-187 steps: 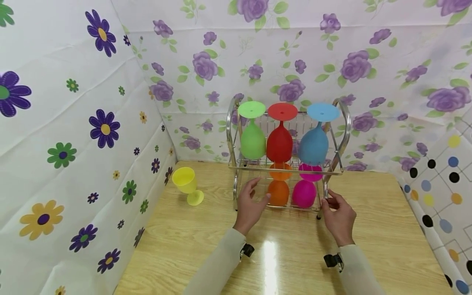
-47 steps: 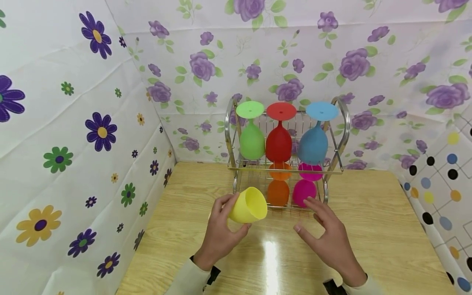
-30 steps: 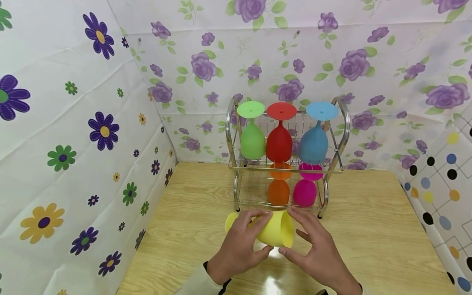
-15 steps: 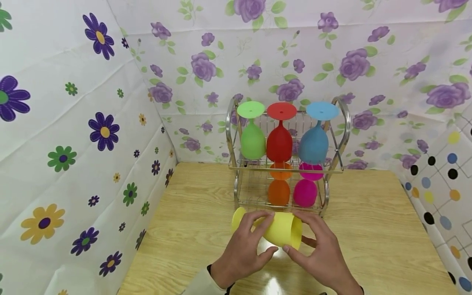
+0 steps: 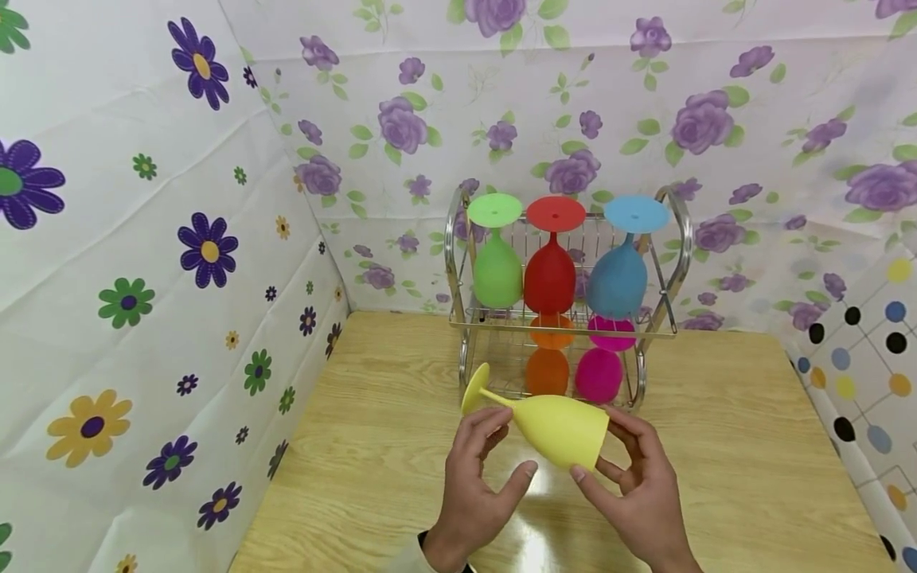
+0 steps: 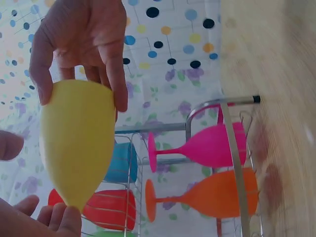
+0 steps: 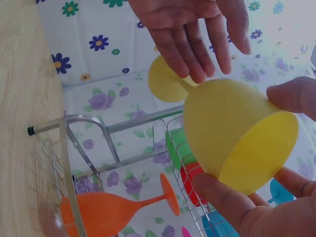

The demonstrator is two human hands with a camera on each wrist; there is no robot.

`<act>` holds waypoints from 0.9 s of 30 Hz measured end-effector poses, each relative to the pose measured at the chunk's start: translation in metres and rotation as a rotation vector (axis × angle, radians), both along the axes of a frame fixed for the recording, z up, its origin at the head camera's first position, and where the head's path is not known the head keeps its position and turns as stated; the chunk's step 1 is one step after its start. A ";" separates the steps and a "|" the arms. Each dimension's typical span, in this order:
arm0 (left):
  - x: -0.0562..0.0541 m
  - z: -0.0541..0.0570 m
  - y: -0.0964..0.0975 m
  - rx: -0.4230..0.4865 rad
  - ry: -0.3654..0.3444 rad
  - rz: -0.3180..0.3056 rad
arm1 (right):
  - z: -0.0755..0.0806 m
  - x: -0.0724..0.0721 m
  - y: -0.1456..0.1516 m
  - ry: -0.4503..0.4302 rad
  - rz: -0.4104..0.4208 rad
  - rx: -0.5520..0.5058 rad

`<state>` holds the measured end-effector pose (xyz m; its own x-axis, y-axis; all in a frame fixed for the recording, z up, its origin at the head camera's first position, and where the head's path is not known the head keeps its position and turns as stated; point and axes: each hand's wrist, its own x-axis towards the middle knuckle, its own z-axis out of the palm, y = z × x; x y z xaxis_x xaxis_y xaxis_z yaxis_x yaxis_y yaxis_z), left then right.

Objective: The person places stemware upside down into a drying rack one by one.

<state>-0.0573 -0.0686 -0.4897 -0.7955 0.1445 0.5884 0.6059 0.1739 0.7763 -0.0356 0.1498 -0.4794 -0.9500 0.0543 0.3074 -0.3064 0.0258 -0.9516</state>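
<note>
A yellow goblet lies tilted on its side in the air between my hands, foot up to the left and mouth to the right. My right hand pinches its rim between thumb and fingers. My left hand is at the stem end, its fingertips right at the stem and base of the bowl. Its thumb stands away from the goblet. In the right wrist view the left fingers are fairly straight beside the stem, and the goblet's open mouth shows. Behind stands a two-tier metal wire rack.
Upside down on the rack's upper tier stand a green goblet, a red goblet and a blue goblet. Below them are an orange goblet and a pink goblet. Patterned cloth walls border the wooden table.
The yellow goblet went from standing on the table at left into my left hand, then across to the right, where the right hand took its rim. The left hand's grip has since loosened.
</note>
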 end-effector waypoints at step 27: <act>-0.007 0.019 0.011 0.628 -0.508 -0.448 | 0.008 0.010 -0.009 -0.095 0.180 -0.321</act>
<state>-0.0640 -0.0571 -0.4708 -0.9263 0.2739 0.2587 0.0755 -0.5376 0.8398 -0.0254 0.1407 -0.4713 -0.9766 -0.0368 0.2118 -0.1888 -0.3246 -0.9268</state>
